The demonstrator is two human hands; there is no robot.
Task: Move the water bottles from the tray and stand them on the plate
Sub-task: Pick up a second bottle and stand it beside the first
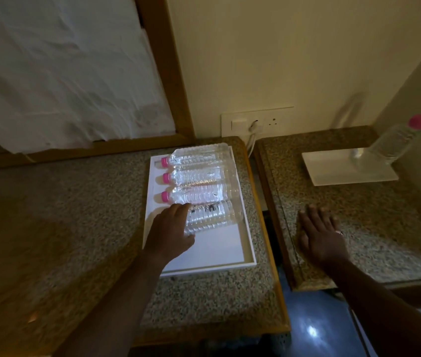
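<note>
A white tray [230, 264] on the left granite counter holds several clear water bottles lying on their sides, pink caps pointing left. My left hand [171, 230] wraps the neck end of the nearest bottle [212, 215], hiding its cap. Beyond it lie three more bottles [196, 194]. On the right counter a white square plate [333, 168] carries one bottle [394, 143] standing upright with a pink cap. My right hand [320, 233] lies flat with fingers spread on the right counter, below the plate, holding nothing.
A gap [268, 228] separates the two granite counters, with dark floor below. A wall socket panel [255, 122] with a plugged white cable sits behind the gap. A wood-framed white panel [62, 73] stands behind the left counter. The wall corner is close behind the plate.
</note>
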